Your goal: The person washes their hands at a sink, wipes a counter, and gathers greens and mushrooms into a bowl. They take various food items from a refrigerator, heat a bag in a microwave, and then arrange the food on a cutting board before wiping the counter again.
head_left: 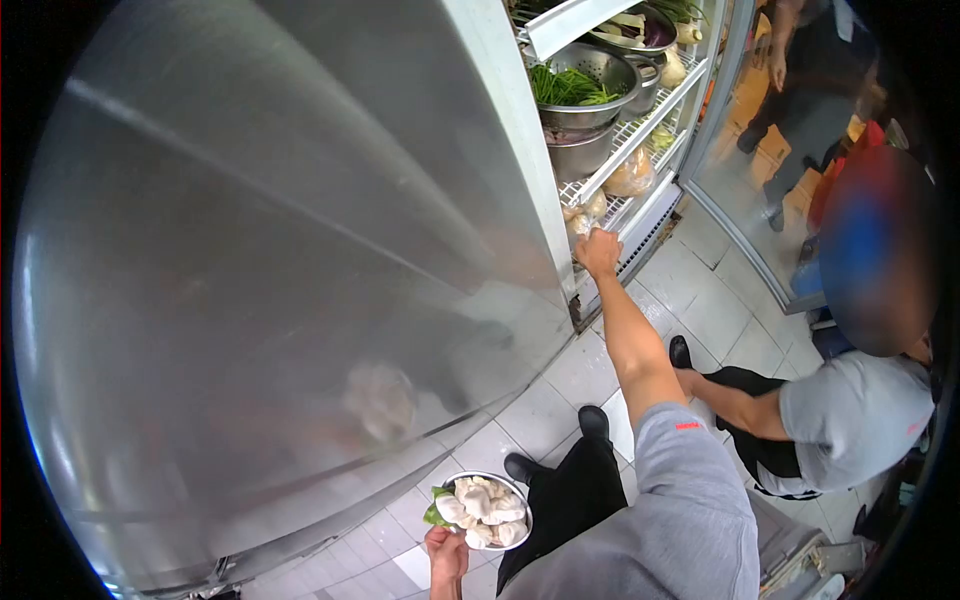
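My left hand (446, 551) grips the rim of a round metal bowl (527, 521) low in the view. White, lumpy, dumpling-like pieces (483, 508) fill the bowl, and a green leaf (436, 511) sticks out at its side. With my arm stretched forward, my right hand (601, 252) is at the lowest visible shelf of an open fridge (548, 130). Its fingers are closed at a clear plastic bag (579, 224) with pale round contents. Above that bag, another bag (632, 172) with light brown contents lies on a wire shelf.
Metal pots and a colander (590, 110) of green stalks stand on upper shelves. The glass door (735, 230) is swung out to the right. Close on my right stands another person (850, 420) in a grey shirt. A large steel surface (280, 300) fills the left.
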`<act>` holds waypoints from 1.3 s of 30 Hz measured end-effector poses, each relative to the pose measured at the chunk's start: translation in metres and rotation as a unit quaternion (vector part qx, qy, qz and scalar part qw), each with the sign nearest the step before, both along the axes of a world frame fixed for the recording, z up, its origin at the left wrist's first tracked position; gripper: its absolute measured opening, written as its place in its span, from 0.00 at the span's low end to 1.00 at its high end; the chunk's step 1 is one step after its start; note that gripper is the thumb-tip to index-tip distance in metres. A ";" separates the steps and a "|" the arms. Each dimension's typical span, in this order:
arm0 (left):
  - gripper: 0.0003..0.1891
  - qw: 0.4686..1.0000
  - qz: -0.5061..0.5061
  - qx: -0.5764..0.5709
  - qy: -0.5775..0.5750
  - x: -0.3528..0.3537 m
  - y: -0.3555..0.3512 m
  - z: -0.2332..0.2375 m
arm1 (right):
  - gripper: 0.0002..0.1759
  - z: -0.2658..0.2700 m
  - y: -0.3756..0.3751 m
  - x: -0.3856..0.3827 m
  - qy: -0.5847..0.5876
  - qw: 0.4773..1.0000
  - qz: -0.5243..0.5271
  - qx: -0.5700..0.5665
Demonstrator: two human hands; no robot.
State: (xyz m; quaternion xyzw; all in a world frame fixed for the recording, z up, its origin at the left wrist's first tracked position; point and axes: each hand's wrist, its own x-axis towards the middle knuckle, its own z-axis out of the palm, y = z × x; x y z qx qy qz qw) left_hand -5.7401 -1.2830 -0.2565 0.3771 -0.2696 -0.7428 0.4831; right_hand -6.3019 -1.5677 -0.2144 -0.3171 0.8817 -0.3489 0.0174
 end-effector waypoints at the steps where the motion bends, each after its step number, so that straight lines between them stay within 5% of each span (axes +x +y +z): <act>1: 0.12 1.000 0.003 -0.001 0.000 -0.001 0.001 0.005 | 0.15 -0.010 0.001 -0.006 0.140 0.986 0.026 -0.083; 2: 0.12 1.000 0.008 -0.002 -0.007 -0.003 0.001 0.009 | 0.16 -0.019 -0.001 -0.012 0.276 0.946 0.050 -0.165; 3: 0.12 1.000 0.011 -0.002 -0.015 -0.007 0.001 0.012 | 0.16 -0.020 -0.006 -0.016 0.276 0.946 0.053 -0.165; 5: 0.13 1.000 0.003 -0.008 -0.005 -0.006 -0.003 0.005 | 0.24 -0.022 -0.014 -0.027 0.154 0.972 0.092 -0.154; 9: 0.15 0.999 -0.024 -0.020 0.015 -0.012 -0.011 0.005 | 0.19 -0.029 -0.033 -0.039 0.064 0.978 0.083 -0.182; 15: 0.13 1.000 -0.010 -0.018 0.010 -0.025 -0.019 0.019 | 0.14 -0.048 -0.058 -0.039 -0.036 0.988 -0.083 -0.124; 16: 0.12 1.000 -0.014 -0.020 0.014 -0.025 -0.019 0.020 | 0.10 -0.044 -0.055 -0.041 -0.277 0.941 -0.066 -0.183; 17: 0.12 1.000 -0.013 -0.019 0.014 -0.026 -0.021 0.020 | 0.08 -0.040 -0.054 -0.043 -0.500 0.834 -0.045 -0.230; 18: 0.12 1.000 -0.009 -0.023 0.019 -0.027 -0.022 0.020 | 0.10 -0.039 -0.055 -0.044 -0.692 0.673 -0.022 -0.261; 19: 0.11 0.999 -0.004 -0.027 0.024 -0.028 -0.022 0.019 | 0.10 -0.041 -0.053 -0.041 -0.692 0.674 -0.022 -0.258; 22: 0.10 1.000 0.029 -0.006 0.006 -0.029 -0.024 0.019 | 0.11 -0.061 -0.051 -0.030 -0.473 0.851 -0.050 -0.223; 23: 0.10 0.999 0.033 -0.005 0.007 -0.028 -0.024 0.016 | 0.11 -0.066 -0.056 -0.029 -0.474 0.851 -0.046 -0.221; 25: 0.10 0.999 0.046 -0.008 -0.009 -0.022 -0.025 0.011 | 0.27 -0.079 -0.070 -0.034 -0.148 0.946 0.062 -0.283; 26: 0.10 0.999 0.047 -0.007 -0.011 -0.018 -0.024 0.007 | 0.27 -0.098 -0.086 -0.039 -0.034 0.970 0.021 -0.239; 32: 0.09 0.999 0.033 0.014 -0.013 -0.006 -0.021 0.010 | 0.26 -0.069 -0.070 -0.036 -0.040 0.973 0.158 -0.161; 39: 0.08 0.999 0.023 0.023 -0.018 -0.016 -0.028 0.021 | 0.28 -0.054 -0.056 -0.047 -0.015 0.981 0.186 -0.048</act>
